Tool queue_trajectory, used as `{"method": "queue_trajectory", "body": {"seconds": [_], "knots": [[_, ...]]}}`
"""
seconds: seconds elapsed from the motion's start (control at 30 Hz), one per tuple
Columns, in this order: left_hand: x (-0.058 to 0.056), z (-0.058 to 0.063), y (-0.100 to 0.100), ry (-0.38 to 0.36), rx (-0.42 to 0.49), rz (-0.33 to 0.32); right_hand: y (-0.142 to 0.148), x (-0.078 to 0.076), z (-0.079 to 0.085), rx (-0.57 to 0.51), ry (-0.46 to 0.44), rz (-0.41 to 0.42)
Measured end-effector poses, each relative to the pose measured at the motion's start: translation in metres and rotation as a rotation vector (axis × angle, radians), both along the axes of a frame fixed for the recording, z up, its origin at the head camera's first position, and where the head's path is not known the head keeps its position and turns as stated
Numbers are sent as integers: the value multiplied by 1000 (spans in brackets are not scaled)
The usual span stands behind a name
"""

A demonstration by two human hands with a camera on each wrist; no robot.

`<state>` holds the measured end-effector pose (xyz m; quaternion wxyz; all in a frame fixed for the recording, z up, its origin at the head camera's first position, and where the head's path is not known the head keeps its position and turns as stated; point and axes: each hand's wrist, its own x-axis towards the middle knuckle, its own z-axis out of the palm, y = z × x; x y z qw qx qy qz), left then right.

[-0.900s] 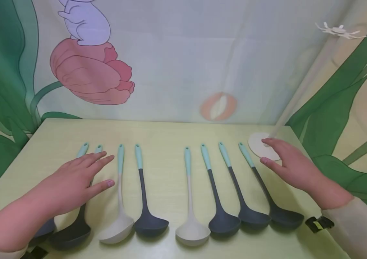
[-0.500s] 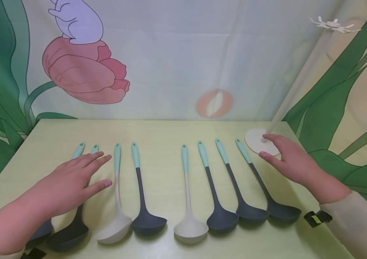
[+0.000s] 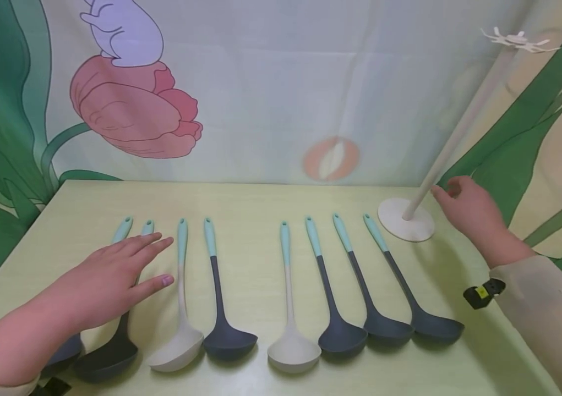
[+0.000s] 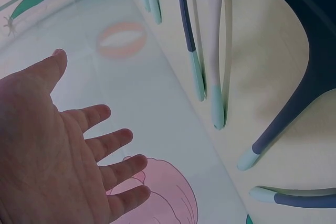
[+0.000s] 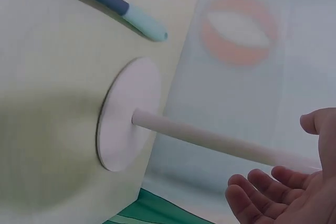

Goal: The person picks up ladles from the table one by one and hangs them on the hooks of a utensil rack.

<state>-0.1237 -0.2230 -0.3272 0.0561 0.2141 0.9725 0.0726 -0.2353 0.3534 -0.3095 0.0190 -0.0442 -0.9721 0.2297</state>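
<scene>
A white utensil stand (image 3: pixel 406 220) with a round base, upright pole (image 5: pixel 210 140) and a top of spread hooks (image 3: pixel 516 41) stands at the back right. My right hand (image 3: pixel 474 212) is just right of the pole, its thumb near it and its fingers loosely bent, not closed round it. Above the left-hand ladles hovers my left hand (image 3: pixel 117 275), fingers spread and palm bare in the left wrist view. It partly hides a dark ladle (image 3: pixel 107 357) and another at the far left. A beige ladle (image 3: pixel 179 349) and a dark ladle (image 3: pixel 228 341) lie beside it.
On the right half of the table (image 3: pixel 241 203) lie a beige ladle (image 3: pixel 294 352) and three dark ladles, the outermost ladle (image 3: pixel 436 325) nearest the stand. All handles have mint ends pointing to the back. A printed cloth (image 3: pixel 261 110) hangs behind the table.
My right hand has moved back and to the right, from over the stand's base to beside its pole, and its fingers have bent more. My left hand has stayed put.
</scene>
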Motion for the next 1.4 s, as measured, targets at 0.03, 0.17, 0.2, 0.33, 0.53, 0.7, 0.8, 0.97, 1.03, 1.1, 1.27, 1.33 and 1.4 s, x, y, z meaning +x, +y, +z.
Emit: {"method": "queue_trajectory", "body": {"seconds": [0.03,0.17,0.2,0.33,0.53,0.7,0.8,0.97,1.03,1.1,1.27,1.33,1.4], "knots": [[0,0,0,-1,-2,1,1,-4,1,-3,-8,-13],[0,1,0,0,-7,3,4,-22,6,-11,-29,-41],[0,1,0,0,-6,3,4,-26,6,-14,-31,-46],[0,2,-1,-4,-4,5,2,-39,9,-24,-39,-62],[1,-2,-4,-7,3,12,0,-50,8,-26,-19,-87],[0,-4,-7,1,-4,13,1,-55,3,-31,4,-98],[0,-6,-8,6,-4,9,2,-56,0,-39,9,-110],[-1,-7,-9,14,4,7,1,-58,-1,-62,18,-120],[-2,-6,-9,15,7,5,1,-59,-1,-67,26,-117],[-2,-5,-9,13,6,4,1,-60,-1,-73,30,-113],[-3,-4,-9,9,8,-6,3,-60,-1,-81,34,-107],[-3,-3,-9,13,6,-7,5,-60,-1,-67,49,-106],[-3,-3,-10,17,8,-6,6,-61,1,-38,81,-107]]}}
